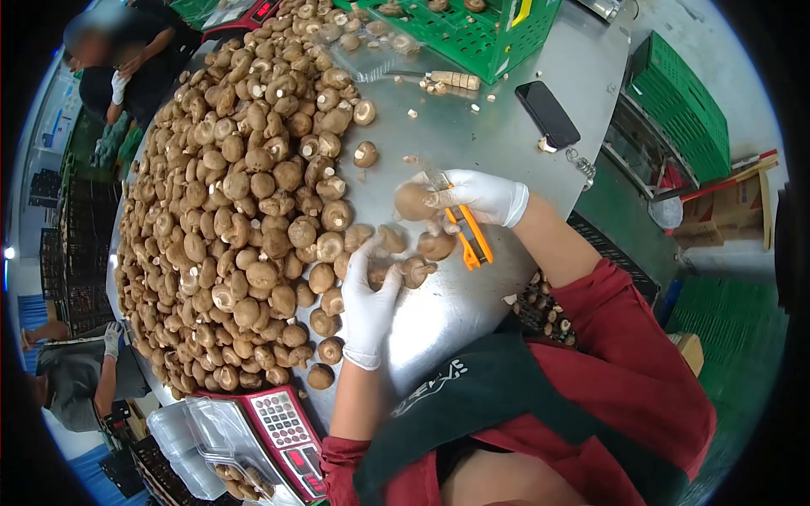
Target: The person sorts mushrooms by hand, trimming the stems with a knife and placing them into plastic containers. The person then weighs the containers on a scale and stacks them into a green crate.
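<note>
My right hand (486, 197), in a white glove, is closed around an orange utility knife (469, 232) whose blade points up and away. A brown mushroom (413, 202) sits at the fingertips of that hand, beside the blade. My left hand (369, 305), also gloved, rests low at the edge of the mushroom pile (245, 211), with thumb and fingers curled about a mushroom (379, 276) that is partly hidden. Close by on the metal table (447, 316) lie other loose mushrooms, one of them a tilted mushroom (416, 271) and another a mushroom (436, 245) below the knife hand.
A red scale (283, 422) with clear plastic trays (190, 447) stands at the near left. Toward the far side are a green crate (472, 38), a wooden-handled knife (456, 80) and a phone (548, 114). Two other people work across the table.
</note>
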